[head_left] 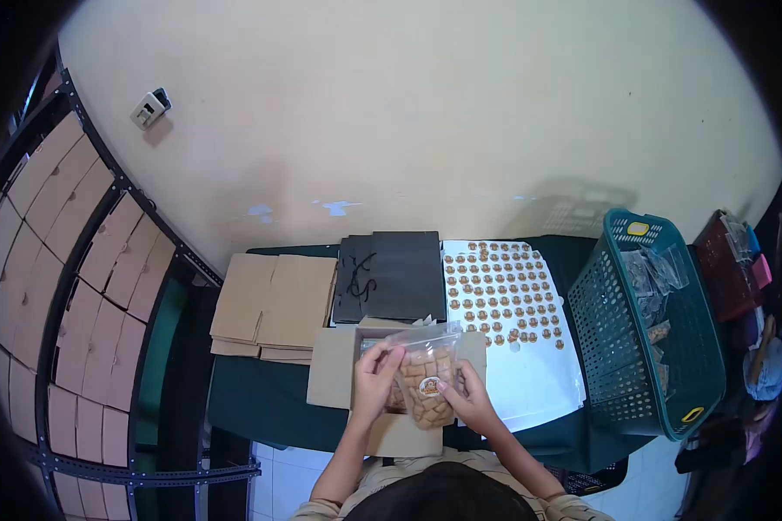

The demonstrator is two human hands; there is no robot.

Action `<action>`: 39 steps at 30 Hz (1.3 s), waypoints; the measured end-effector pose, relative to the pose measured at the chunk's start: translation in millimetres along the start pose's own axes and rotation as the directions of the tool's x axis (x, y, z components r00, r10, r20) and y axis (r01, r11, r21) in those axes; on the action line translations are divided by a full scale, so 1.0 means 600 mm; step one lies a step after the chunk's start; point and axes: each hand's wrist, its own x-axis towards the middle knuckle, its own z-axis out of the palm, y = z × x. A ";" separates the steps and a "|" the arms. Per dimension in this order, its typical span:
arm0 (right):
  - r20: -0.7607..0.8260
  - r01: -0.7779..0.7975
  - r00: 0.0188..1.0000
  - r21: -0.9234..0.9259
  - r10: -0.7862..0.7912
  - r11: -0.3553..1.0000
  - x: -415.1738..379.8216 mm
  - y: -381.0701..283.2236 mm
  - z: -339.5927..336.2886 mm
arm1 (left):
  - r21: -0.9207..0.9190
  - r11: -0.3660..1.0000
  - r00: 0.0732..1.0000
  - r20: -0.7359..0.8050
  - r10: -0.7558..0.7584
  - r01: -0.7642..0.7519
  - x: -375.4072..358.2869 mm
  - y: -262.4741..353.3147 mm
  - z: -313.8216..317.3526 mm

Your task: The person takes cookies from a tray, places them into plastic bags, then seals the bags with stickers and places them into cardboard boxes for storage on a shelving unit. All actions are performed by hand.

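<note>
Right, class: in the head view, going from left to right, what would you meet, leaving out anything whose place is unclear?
Black shelf rack → flat cardboard stack → clear filled pouch → white sticker sheet → green basket

Soft light, bowed edges (black corners)

Left hand (375, 382) pinching upper left edge of a clear zip pouch (426, 410) of brown pillow-shaped snacks; right hand (473, 401) on its right side, thumb at round label (430, 386). Open cardboard box (328, 372) beneath. Behind: flattened cartons (297, 295), black sheets (408, 278). Right: sticker sheet (530, 395), then green perforated basket (593, 347) holding bagged goods (647, 282). Far left: metal rack (123, 182) of cartons (87, 334).
</note>
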 end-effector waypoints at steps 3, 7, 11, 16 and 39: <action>-0.032 -0.003 0.999 -0.136 -0.001 0.991 -0.001 0.026 -0.002 | 0.065 0.997 0.997 -0.065 0.032 -0.028 -0.003 -0.014 0.003; -0.148 0.019 0.984 -0.460 -0.098 0.888 -0.006 0.014 0.014 | 0.060 0.996 0.994 -0.080 0.071 -0.066 -0.017 -0.005 0.025; -0.135 0.046 0.985 -0.381 -0.105 0.923 -0.007 0.017 0.010 | 0.027 1.000 0.998 -0.064 0.004 -0.002 -0.020 -0.002 0.019; -0.123 0.031 0.991 -0.174 -0.053 0.984 -0.008 0.014 0.014 | -0.124 0.991 0.995 -0.077 -0.056 0.046 -0.015 -0.018 0.016; 0.193 0.393 0.890 -0.785 -0.413 0.479 0.025 -0.008 0.007 | 0.555 0.724 0.910 0.300 0.286 -0.410 -0.011 -0.026 -0.003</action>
